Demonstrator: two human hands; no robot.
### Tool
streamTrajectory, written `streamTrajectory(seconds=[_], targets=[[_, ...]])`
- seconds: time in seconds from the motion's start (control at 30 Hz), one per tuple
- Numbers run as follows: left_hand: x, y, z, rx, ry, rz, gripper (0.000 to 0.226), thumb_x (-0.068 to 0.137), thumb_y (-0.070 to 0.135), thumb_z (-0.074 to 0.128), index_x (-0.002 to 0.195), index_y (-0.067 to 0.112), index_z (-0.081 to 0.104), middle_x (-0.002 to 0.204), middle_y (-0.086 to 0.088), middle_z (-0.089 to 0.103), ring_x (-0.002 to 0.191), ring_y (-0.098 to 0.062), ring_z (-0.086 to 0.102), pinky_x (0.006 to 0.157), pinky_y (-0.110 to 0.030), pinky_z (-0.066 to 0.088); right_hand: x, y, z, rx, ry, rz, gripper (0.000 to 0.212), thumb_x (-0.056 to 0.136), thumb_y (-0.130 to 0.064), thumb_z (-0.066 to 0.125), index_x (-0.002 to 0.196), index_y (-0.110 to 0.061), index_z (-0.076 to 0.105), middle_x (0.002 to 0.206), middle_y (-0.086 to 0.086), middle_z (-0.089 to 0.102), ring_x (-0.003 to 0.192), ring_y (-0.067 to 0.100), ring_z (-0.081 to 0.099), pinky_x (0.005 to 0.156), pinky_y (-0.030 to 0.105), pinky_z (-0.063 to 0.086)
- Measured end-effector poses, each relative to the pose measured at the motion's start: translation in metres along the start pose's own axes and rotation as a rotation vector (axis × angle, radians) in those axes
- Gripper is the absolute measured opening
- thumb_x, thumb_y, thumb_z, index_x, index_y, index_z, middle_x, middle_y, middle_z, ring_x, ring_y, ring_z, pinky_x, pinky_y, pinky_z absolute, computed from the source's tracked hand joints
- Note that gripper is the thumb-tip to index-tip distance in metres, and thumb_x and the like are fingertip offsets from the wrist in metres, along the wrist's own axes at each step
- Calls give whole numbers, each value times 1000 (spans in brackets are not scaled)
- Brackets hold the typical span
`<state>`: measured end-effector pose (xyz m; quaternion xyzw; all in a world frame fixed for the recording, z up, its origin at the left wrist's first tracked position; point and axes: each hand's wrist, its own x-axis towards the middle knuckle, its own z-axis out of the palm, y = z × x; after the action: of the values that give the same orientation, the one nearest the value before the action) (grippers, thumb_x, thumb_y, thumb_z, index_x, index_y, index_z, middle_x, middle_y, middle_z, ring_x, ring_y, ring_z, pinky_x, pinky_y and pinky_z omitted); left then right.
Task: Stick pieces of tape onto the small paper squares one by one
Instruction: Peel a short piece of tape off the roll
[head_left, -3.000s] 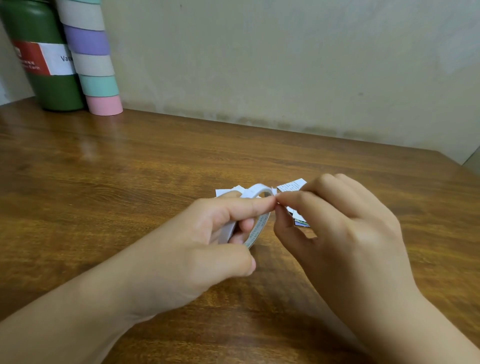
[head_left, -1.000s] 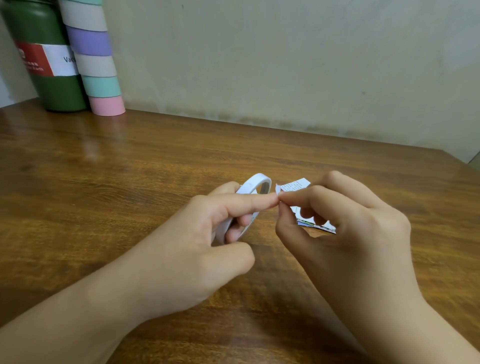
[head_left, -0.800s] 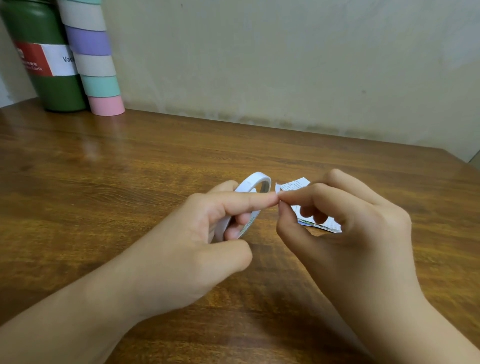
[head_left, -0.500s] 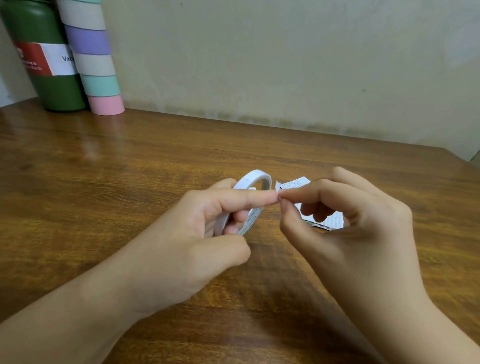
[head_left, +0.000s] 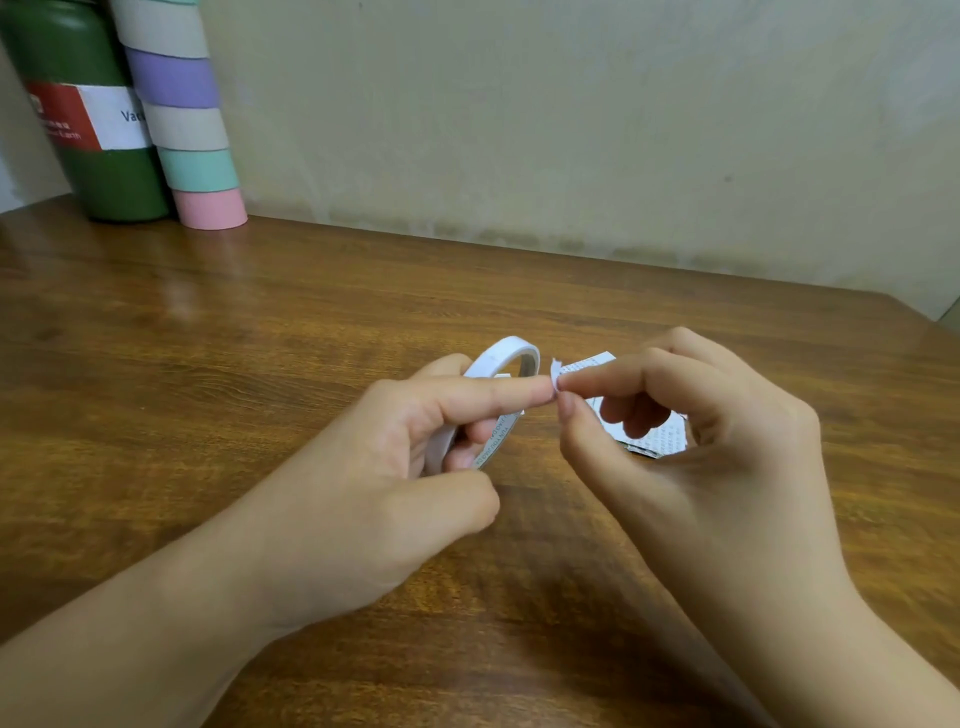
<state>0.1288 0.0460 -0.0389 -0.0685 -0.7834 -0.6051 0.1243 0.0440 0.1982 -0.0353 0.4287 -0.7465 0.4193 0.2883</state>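
My left hand (head_left: 405, 457) grips a thin white tape roll (head_left: 506, 353), its fingers hooked through the ring and its index finger stretched along the top. Right beside that fingertip, my right hand (head_left: 691, 467) pinches a small white piece of tape (head_left: 555, 370) between thumb and index finger. Small printed paper squares (head_left: 660, 436) lie on the wooden table (head_left: 260, 364) under and behind my right hand, partly hidden by its fingers. One square's corner (head_left: 589, 362) shows above my right index finger.
A dark green bottle (head_left: 88, 119) with a red and white label stands at the far left against the wall. Next to it rises a stack of pastel tape rolls (head_left: 182, 119). The table's right edge runs near the far right corner.
My right hand has shifted slightly right and its lower fingers have spread, uncovering more of the paper squares. The tape roll has tilted a little in my left hand. The fingertips stay together.
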Motion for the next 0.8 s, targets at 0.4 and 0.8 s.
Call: streamTrajectory(seconds=[0.4,0.8], targets=[[2,0,-1,81,61,-30,56,64,9,53,103,46,69,75,13,36,70,-10,38,67,-22,38,5,4,-3,317,-50,464,13,72,-27,73,61,-21,68,57,-2,60,52,5,47,50,9,35],[6,0,-10,92,274,-12,39,65,15,53,88,39,74,69,15,40,64,-5,38,58,-15,32,14,62,-15,-84,-200,643,17,89,-30,60,75,-24,68,51,-10,55,47,6,46,40,13,30]])
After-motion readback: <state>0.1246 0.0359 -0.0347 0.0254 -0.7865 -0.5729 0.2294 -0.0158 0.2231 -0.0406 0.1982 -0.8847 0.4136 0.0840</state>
